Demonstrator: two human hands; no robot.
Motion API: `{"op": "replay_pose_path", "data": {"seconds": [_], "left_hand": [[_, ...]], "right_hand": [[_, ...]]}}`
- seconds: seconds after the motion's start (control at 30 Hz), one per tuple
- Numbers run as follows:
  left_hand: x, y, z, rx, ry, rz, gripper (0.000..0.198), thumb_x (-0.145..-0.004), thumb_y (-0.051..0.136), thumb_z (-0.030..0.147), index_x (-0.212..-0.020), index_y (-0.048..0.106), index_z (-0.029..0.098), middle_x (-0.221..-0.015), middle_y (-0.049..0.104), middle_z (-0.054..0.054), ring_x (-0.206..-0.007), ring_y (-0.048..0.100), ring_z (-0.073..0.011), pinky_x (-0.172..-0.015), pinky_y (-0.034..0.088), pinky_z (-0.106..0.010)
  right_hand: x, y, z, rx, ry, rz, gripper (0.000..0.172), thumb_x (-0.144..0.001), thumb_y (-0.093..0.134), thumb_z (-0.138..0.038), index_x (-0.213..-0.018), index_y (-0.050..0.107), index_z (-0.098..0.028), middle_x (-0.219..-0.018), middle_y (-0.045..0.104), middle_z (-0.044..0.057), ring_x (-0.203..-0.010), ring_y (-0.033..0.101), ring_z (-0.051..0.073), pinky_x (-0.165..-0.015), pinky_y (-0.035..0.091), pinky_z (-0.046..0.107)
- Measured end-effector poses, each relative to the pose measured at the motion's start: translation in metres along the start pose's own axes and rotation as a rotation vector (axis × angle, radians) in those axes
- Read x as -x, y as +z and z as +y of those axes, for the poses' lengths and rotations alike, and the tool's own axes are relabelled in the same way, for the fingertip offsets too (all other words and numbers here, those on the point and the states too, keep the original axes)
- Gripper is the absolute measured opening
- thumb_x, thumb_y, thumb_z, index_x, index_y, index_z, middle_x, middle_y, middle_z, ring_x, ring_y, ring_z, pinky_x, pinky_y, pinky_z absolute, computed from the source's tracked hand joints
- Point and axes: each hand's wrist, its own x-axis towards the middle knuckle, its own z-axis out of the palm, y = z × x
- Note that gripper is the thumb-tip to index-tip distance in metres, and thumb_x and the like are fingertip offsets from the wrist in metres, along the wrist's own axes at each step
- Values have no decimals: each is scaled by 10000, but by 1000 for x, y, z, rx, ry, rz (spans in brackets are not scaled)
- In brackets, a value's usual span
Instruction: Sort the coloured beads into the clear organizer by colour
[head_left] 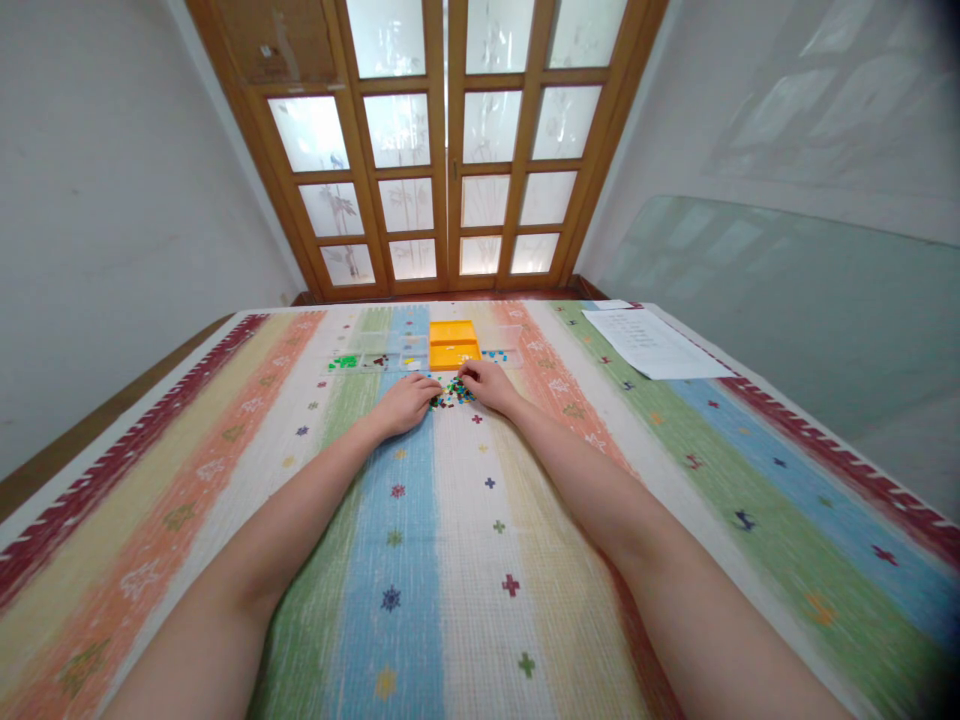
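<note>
A small heap of mixed coloured pieces (454, 392), dark, green and blue among them, lies on the striped cloth between my two hands. My left hand (407, 404) rests at the heap's left edge, fingers bent and close together over the pieces. At its right edge, the fingers of my right hand (489, 384) are pinched together; whatever they hold is too small to make out. Just behind the heap stands an open yellow box (454, 334) with a few tiny pieces inside. Clear compartment boxes flank it: green pieces (345, 361), dark red pieces (380, 360) and yellow ones left, blue pieces (495, 355) right.
A striped, patterned tablecloth (465, 560) covers the table. Printed paper sheets (649, 342) lie at the back right. Beyond the table's far edge are wooden doors with glass panes (409, 130). A pale glass panel (757, 300) leans against the right wall.
</note>
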Motion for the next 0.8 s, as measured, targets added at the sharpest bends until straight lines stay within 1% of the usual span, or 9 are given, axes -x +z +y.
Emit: {"op": "replay_pose_path", "data": {"seconds": [0.1, 0.2, 0.33, 0.4, 0.53, 0.8], "left_hand": [[1, 1, 2, -38, 3, -6, 420, -957, 474, 177, -1303, 705, 235, -1327, 689, -108, -1246, 572, -286, -1122, 428, -469], [3, 4, 4, -88, -9, -6, 434, -969, 474, 191, -1359, 662, 231, -1376, 661, -112, -1290, 547, -296, -1114, 421, -470], [5, 7, 4, -101, -20, 9, 455, -967, 485, 190, -1395, 631, 240, -1473, 601, -99, -1400, 476, -293, -1182, 355, -475], [4, 9, 5, -83, -15, 5, 464, -961, 484, 178, -1397, 629, 247, -1492, 590, -89, -1422, 461, -285, -1201, 335, -474], [1, 10, 5, -62, -4, -9, 489, -949, 480, 157, -1404, 623, 265, -1474, 606, -75, -1393, 486, -270, -1190, 351, -468], [1, 11, 4, -122, -35, 11, 422, -976, 470, 189, -1352, 649, 254, -1365, 623, -100, -1275, 545, -271, -1122, 427, -456]], "right_hand": [[0, 0, -1, 0, 1, 5, 178, -888, 575, -160, -902, 741, -220, -877, 751, 24, -813, 653, 197, -760, 460, 285], [0, 0, -1, 0, -9, 8, 180, -883, 573, -152, -893, 741, -217, -872, 751, 29, -813, 654, 200, -764, 458, 290], [0, 1, 0, -10, -8, 5, 181, -880, 571, -150, -901, 739, -214, -873, 751, 28, -812, 653, 197, -760, 452, 288], [0, 1, 0, -12, -8, 4, 179, -880, 572, -155, -903, 738, -215, -874, 749, 27, -811, 653, 196, -754, 449, 285], [0, 2, 1, -11, -14, 11, 172, -882, 573, -168, -889, 738, -215, -853, 742, 26, -797, 653, 195, -743, 450, 283], [0, 3, 1, 9, 17, -7, 170, -891, 587, -160, -915, 746, -214, -869, 752, 18, -807, 656, 182, -762, 461, 267]]}}
